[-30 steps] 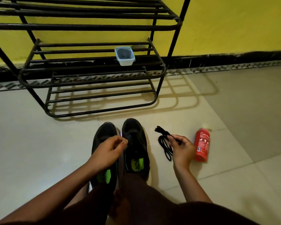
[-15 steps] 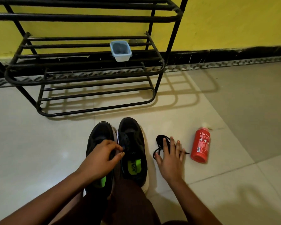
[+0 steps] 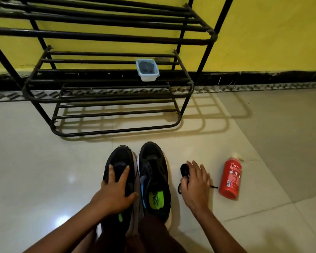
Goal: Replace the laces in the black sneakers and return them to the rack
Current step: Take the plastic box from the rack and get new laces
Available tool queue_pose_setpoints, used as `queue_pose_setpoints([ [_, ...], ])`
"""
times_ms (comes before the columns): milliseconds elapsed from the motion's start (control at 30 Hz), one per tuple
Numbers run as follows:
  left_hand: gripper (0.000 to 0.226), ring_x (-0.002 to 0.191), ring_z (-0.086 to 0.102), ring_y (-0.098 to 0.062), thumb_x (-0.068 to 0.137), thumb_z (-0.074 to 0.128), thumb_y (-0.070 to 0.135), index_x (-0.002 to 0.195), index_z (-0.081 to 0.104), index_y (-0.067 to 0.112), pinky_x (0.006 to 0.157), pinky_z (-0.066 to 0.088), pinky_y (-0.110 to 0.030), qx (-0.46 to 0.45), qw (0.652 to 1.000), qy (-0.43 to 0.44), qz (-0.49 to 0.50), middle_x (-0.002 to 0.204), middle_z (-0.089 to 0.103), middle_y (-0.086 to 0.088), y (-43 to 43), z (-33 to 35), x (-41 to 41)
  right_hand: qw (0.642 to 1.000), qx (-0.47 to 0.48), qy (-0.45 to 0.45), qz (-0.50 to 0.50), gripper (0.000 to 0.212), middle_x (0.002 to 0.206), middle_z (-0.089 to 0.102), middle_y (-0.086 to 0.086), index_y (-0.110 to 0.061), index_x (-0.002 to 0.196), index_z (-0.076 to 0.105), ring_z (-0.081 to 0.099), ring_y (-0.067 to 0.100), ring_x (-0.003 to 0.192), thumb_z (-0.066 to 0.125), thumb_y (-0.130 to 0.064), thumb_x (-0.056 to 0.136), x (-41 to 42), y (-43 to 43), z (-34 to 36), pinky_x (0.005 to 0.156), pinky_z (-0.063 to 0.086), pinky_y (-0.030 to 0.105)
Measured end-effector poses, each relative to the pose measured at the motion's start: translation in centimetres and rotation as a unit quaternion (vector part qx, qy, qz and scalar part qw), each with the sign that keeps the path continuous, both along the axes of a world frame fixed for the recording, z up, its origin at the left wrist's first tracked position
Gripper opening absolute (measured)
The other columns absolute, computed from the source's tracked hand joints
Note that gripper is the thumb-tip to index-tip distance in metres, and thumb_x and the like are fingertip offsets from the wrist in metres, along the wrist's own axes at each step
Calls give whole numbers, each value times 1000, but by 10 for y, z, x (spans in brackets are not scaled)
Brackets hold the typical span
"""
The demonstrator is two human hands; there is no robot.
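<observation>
Black coiled shoelace under flat right hand, just right of black sneakers; left hand flat on left sneaker.

**Desk:** What lies nearest?

**Photographer:** The black left sneaker and black right sneaker, side by side on the pale tiled floor, toes toward the black metal-tube shoe rack against the yellow wall.

**Desk:** And alongside?

**Photographer:** The black shoelace lies just right of the right sneaker, under the right hand; the red plastic bottle, further right. The left hand rests on the left sneaker; the clear plastic tub sits on the rack's second-lowest shelf.
</observation>
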State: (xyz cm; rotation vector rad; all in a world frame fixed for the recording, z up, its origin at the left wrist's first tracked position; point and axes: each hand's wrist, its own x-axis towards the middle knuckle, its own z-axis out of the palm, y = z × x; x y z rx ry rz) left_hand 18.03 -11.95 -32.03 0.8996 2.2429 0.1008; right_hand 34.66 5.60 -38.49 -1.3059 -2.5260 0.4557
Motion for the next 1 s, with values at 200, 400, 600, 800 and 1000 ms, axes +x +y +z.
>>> queue_pose_setpoints([
  [200, 85, 139, 17, -41, 88, 45, 57, 145, -16, 37, 110, 31, -44, 24, 999, -33, 3, 148, -35, -12, 0, 3, -2, 975, 105, 163, 110, 32, 99, 63, 2, -13, 102, 67, 54, 19, 92, 47, -33, 88, -87, 29, 95, 77, 39, 25],
  [400, 79, 139, 22, -37, 87, 44, 59, 147, -2, 37, 109, 32, -43, 53, 996, -72, 10, 149, -34, -9, -5, 7, -5, 976, -94, 170, 99, 23, 98, 68, 5, -9, 106, 65, 62, 16, 87, 59, -25, 90, -199, 82, 171, 80, 49, 27],
  [600, 73, 140, 16, -36, 87, 43, 61, 147, 9, 36, 111, 28, -41, 38, 996, -86, -10, 152, -29, -4, -1, 12, -7, 962, -208, 177, 4, 40, 124, 54, 9, -16, 134, 47, 61, 25, 81, 48, -28, 97, -267, 117, 184, 62, 54, 28],
  [800, 73, 142, 10, -34, 87, 43, 61, 147, 12, 33, 111, 27, -43, 27, 995, -95, -15, 152, -30, -1, -1, 13, -10, 929, -263, 253, -62, 22, 93, 57, 8, -9, 108, 66, 54, 19, 64, 58, -21, 92, -288, 123, 173, 54, 51, 25],
  [1000, 73, 143, 10, -32, 87, 42, 62, 147, 11, 35, 111, 27, -42, 34, 996, -86, -12, 154, -25, 0, -3, 17, -11, 852, -363, 356, -121, 17, 72, 59, 6, 1, 102, 66, 54, 11, 56, 63, -4, 86, -290, 117, 174, 53, 50, 20],
])
